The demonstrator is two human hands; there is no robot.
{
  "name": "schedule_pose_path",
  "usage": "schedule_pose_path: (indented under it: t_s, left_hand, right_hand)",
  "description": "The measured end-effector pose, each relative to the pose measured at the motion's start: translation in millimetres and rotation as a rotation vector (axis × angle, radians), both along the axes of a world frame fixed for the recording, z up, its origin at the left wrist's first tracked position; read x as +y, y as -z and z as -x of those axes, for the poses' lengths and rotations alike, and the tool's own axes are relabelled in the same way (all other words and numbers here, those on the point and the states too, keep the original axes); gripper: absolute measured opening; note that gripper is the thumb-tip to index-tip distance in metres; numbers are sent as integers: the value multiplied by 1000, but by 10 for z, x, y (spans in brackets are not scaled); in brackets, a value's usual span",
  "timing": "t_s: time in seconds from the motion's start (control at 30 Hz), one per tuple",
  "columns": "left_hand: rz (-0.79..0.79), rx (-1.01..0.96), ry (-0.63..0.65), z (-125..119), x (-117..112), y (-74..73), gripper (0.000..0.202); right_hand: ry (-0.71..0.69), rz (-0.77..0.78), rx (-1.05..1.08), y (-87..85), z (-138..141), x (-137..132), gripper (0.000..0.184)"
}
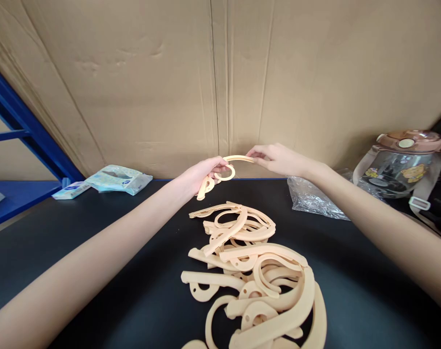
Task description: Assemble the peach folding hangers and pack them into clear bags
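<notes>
My left fingers (221,161) and right fingers (259,150) pinch one hanger (238,157) on the pile's (264,249) far side; apparently I'm unfolding it, which calls for two firm holds.

Peach hangers (259,250), black tabletop (151,286), brown-lidded jug (391,167) (yellow cartoon bear (414,172))

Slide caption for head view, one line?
Left hand and right hand hold a beige hanger beyond a pile of similar hangers on a black table.

This is perhaps a workshop: cardboard sheeting (242,77), blue racking (33,131).
</notes>
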State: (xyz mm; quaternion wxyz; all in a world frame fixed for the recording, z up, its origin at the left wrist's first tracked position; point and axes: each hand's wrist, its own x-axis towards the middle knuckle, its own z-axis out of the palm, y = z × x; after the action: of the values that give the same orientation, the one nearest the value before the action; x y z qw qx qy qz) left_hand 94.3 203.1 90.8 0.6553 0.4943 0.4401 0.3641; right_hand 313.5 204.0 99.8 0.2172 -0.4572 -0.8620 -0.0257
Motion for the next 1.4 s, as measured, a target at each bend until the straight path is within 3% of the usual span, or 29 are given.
schedule_pose_path:
  t_s: [0.13,0.3,0.4,0.53,0.67,0.83,1.0,1.1,1.17,1.23,1.3,1.4]
  left_hand:
    - [-40,36,67,-50,-23,41,7]
    - [-134,125,91,-93,-69,10,11]
    - [-217,257,61,-77,-97,-33,9]
    - [-340,446,29,-60,-154,-58,6]
    - [-462,558,7,-82,-207,-44,10]
    - [-548,573,-17,-115,-235,-28,30]
    - [-599,457,-47,-100,-188,-21,32]
    - [-624,336,-89,-98,-145,-42,33]
    - [-635,253,-107,-109,-125,-64,30]
    - [-651,193,-126,-123,-115,-83,29]
    - [-664,171,-135,-127,-112,-98,31]
    - [-672,190,-132,-96,-107,-111,30]
  right_hand:
    - [4,-151,-204,6,212,-190,26]
    - [66,-207,-406,1,328,-332,21]
    - [75,-150,-430,53,372,-331,26]
    - [64,-36,-379,159,409,-242,20]
    - [134,82,-313,213,275,-76,25]
    - [369,145,-277,313,85,42,30]
    - [425,196,-263,450,108,32,25]
    - [395,154,-186,435,167,2,23]
    - [335,128,-104,375,238,-40,32]
    - [227,144,-21,294,337,-97,50]
    - [49,245,196,215,435,-152,59]
    - [-140,360,589,118,475,-174,38]
